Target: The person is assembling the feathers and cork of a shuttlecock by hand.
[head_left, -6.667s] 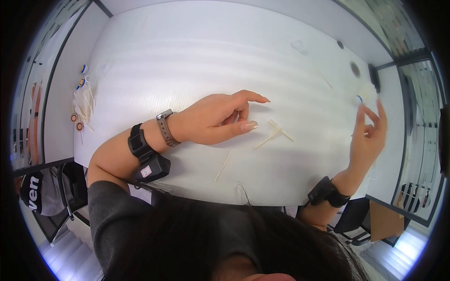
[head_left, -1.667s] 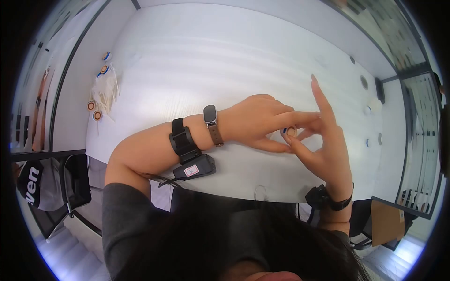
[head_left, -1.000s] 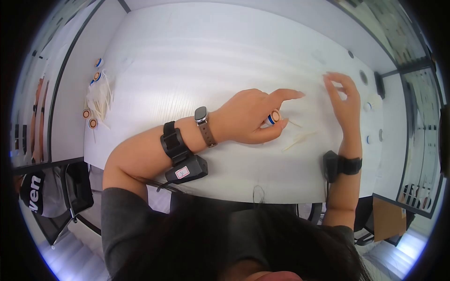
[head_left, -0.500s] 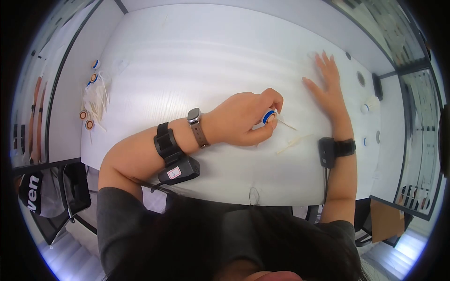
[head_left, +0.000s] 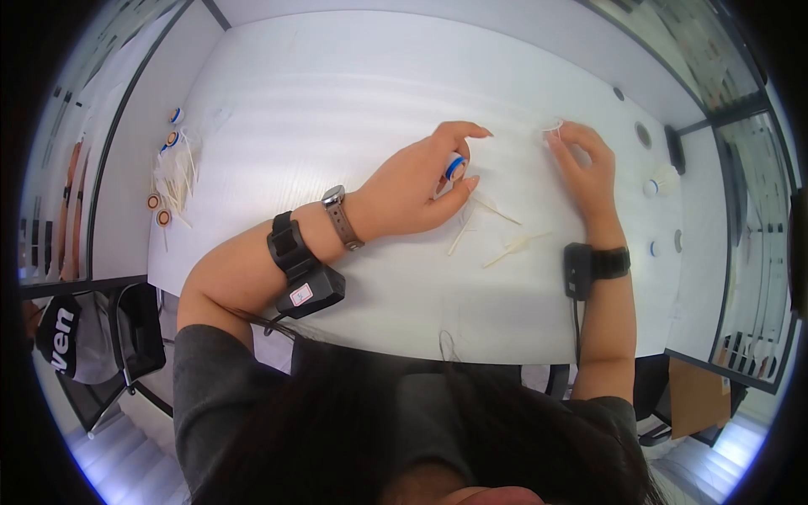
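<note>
My left hand point(head_left: 417, 185), near the middle of the white table, holds a shuttlecock head point(head_left: 455, 168) with a blue band in its curled fingers. Its thumb and forefinger stand apart. Just below that hand lie loose shuttlecock feathers point(head_left: 475, 215), and another feather point(head_left: 518, 248) rests a little to the right. Over at the right, the thumb and fingertips of my right hand point(head_left: 587, 168) pinch a thin white curved piece point(head_left: 553, 126); its exact kind is too small to tell.
Along the left edge lie several shuttlecock heads point(head_left: 163, 218) and a pile of feathers point(head_left: 174, 172). A feathered shuttlecock point(head_left: 661, 184) and another blue-banded head point(head_left: 654, 248) are at the right. Low partition walls border the white table point(head_left: 337, 84).
My left hand has moved left and slightly away from me with the shuttlecock head. Feathers now lie below it. The spread fingers of my right hand have closed on the white piece.
</note>
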Demonstrator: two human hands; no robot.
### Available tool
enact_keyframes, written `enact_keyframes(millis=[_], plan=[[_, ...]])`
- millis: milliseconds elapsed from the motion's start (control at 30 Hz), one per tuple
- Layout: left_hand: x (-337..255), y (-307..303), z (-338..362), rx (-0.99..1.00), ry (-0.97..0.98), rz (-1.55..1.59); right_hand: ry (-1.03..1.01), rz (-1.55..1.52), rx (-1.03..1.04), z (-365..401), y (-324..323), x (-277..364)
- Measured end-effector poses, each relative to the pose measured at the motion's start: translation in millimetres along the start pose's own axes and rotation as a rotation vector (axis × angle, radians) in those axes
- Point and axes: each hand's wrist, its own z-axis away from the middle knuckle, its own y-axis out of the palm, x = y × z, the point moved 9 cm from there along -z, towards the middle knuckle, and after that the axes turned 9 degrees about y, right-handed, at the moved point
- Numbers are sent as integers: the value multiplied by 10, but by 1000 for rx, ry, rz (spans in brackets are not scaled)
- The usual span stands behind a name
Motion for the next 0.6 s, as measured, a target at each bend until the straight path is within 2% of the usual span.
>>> enact_keyframes(millis=[133,233,333,600], plan=[[86,-55,-3,-84,-61,51,11,-19,-52,29,-57,94],[133,-73,4,-36,-184,64,7,-90,-49,34,-99,96],[194,-64,19,-43,-206,116,23,-164,-1,35,-53,17],[195,-35,-37,-71,-114,251,-25,-157,27,42,-30,57]])
